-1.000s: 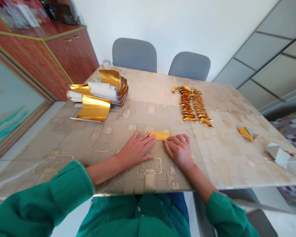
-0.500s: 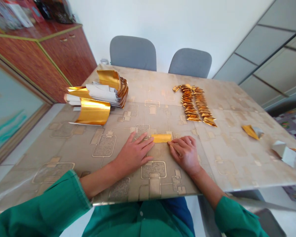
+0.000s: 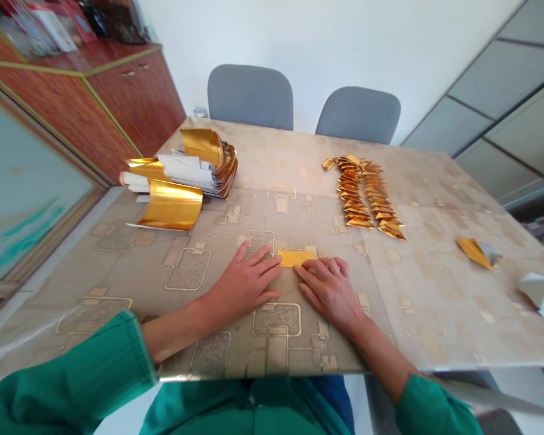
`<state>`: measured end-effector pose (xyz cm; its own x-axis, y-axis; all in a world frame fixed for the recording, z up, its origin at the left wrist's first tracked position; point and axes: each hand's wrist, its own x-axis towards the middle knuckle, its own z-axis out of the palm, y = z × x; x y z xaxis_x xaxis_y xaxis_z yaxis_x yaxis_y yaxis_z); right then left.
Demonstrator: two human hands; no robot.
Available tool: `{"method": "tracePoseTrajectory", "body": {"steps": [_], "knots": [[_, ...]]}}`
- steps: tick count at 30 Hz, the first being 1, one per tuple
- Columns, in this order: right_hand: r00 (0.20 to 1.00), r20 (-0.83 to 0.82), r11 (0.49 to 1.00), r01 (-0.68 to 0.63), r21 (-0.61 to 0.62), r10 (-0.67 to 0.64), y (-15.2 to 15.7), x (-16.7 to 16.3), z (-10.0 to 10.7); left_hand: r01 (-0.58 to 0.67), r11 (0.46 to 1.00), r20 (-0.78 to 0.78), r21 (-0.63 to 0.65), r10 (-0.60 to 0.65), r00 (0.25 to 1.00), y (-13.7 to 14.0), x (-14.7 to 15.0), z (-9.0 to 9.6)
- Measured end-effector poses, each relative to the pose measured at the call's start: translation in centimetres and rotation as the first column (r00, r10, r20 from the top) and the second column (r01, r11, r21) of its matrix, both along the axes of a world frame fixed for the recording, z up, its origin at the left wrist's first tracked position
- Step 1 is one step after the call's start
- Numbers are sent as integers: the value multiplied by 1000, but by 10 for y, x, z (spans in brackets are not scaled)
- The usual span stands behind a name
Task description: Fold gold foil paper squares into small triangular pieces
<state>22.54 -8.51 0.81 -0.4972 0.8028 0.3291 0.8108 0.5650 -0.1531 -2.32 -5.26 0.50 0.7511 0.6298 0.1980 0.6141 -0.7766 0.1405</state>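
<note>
A narrow folded strip of gold paper (image 3: 292, 258) lies flat on the patterned tablecloth in front of me. At its left end, the fingertips of my left hand (image 3: 247, 281) press down, with the fingers spread and the palm low over the cloth. My right hand (image 3: 330, 290) rests on the strip's right part, its index finger stretched along the lower edge and the other fingers loosely bent. Neither hand is wrapped around the paper. The strip's right end is partly hidden under my right fingers.
A stack of curled gold-and-white paper sheets (image 3: 194, 169) stands at the back left. Two rows of folded gold paper pieces (image 3: 367, 193) sit back right. Loose folded papers (image 3: 478, 252) lie at the right. Two grey chairs (image 3: 250, 96) stand behind the table.
My right hand has slid left along the strip, from its right end toward its middle, and its fingers have stretched out. My left hand stays at the left end. The view has shifted slightly.
</note>
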Motion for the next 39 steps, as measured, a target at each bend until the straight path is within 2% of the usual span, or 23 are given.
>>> {"method": "tracePoseTrajectory", "body": {"steps": [7,16,23,26,31,34,39], "knots": [[966,-189,981,188,54,-175,0,4,0,10,999,-6,46,-10,1000,4,-5,-1],[928,-216,942,327,80,-303,1,12,3,38,998,51,57,-41,998,7,-4,-2],[952,-236,969,226,102,-197,3,6,4,60,995,19,75,-62,998,7,-1,0],[962,-189,978,207,33,-197,12,-14,2,50,996,21,72,-52,998,5,3,0],[955,-116,962,269,-45,-272,29,-41,-7,24,999,10,42,-25,1000,4,6,3],[940,-136,948,299,-110,-313,30,-35,-10,18,999,22,36,-19,1000,5,4,4],[916,-195,932,318,-175,-349,23,-4,-8,-18,1000,107,12,17,994,10,2,2]]}}
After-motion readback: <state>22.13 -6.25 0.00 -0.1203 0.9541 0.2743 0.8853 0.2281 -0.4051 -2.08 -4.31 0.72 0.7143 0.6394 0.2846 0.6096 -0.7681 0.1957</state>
